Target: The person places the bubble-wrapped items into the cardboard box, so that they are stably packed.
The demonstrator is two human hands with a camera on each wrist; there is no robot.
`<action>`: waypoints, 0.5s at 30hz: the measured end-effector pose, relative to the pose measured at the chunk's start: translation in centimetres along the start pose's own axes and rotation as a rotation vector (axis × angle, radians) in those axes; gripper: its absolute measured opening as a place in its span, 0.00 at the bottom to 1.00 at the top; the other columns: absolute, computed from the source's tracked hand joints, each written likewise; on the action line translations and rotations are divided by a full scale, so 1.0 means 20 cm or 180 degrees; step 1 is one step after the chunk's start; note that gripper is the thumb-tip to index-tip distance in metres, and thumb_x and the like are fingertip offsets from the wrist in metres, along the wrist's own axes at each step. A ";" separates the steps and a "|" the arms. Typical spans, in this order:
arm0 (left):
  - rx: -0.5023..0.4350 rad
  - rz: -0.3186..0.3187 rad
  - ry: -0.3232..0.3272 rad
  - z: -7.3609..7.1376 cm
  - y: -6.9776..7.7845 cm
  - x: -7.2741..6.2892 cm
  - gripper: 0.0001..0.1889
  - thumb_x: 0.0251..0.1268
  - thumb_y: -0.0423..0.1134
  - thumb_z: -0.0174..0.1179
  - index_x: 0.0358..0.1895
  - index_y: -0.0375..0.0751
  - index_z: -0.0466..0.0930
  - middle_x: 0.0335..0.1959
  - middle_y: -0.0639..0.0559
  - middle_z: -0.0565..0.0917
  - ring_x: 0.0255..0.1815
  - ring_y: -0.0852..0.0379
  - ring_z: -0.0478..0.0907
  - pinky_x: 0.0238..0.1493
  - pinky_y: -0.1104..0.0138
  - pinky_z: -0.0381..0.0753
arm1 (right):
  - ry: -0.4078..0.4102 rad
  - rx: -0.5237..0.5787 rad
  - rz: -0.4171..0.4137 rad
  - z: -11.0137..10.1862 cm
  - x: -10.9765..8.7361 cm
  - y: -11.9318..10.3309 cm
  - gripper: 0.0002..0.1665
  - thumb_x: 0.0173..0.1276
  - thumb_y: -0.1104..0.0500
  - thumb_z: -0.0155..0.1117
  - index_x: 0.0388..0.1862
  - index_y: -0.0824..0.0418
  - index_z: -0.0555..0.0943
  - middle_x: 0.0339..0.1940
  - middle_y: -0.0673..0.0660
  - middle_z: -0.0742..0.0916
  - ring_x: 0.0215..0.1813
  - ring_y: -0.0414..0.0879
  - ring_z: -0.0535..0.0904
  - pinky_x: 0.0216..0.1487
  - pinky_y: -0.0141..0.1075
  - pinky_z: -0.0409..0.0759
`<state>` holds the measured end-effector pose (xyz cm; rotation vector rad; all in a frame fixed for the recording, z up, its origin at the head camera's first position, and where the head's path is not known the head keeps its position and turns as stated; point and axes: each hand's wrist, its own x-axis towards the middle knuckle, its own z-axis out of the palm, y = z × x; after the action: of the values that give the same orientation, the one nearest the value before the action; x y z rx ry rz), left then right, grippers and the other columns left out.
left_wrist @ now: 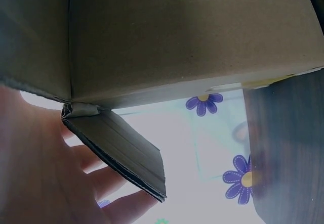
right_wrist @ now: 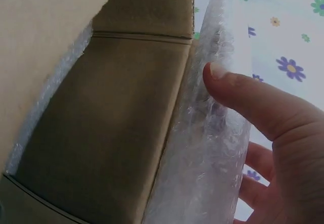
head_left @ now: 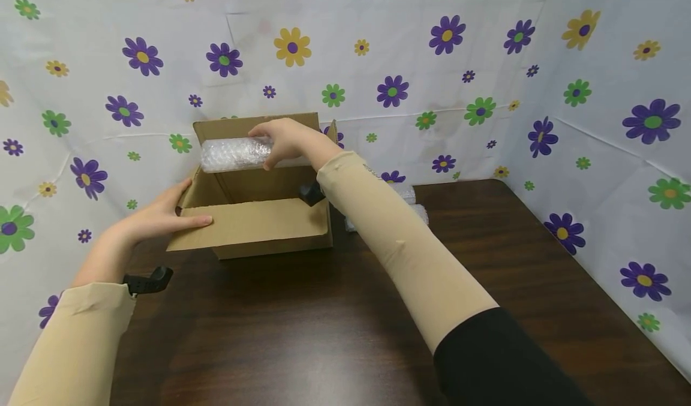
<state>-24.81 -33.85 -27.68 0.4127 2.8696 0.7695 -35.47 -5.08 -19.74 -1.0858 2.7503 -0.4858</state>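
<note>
An open cardboard box point(head_left: 270, 223) stands on the table near the back wall. My left hand point(head_left: 153, 217) grips its left side, the thumb lying over the front flap. In the left wrist view, that hand's fingers point(left_wrist: 109, 181) wrap behind a side flap point(left_wrist: 124, 148). Above the box opening, my right hand point(head_left: 288, 141) holds a long bubble-wrapped package point(head_left: 232, 154) level, thumb on the near side and fingers on the far side. Bubble wrap hides what it contains. Inside the box, the right wrist view shows a strip of more bubble wrap point(right_wrist: 53, 95).
More bubble-wrapped packages point(head_left: 418, 213) lie on the dark wooden table point(head_left: 324, 328), right of the box and partly behind my right forearm. A flower-printed cloth point(head_left: 378, 46) hangs at the back and right of the table.
</note>
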 end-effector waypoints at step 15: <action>0.0022 0.0063 0.0052 0.00 0.00 0.00 0.58 0.61 0.52 0.64 0.76 0.31 0.28 0.74 0.23 0.39 0.72 0.24 0.39 0.66 0.32 0.45 | -0.0120 -0.0056 0.0189 0.13 0.08 0.02 0.47 0.60 0.55 0.73 0.76 0.48 0.62 0.75 0.49 0.66 0.74 0.45 0.58 0.68 0.35 0.64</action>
<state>-24.81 -33.75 -27.70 0.4385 2.8883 0.7702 -36.28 -6.43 -22.28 -1.0033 2.7502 -0.4298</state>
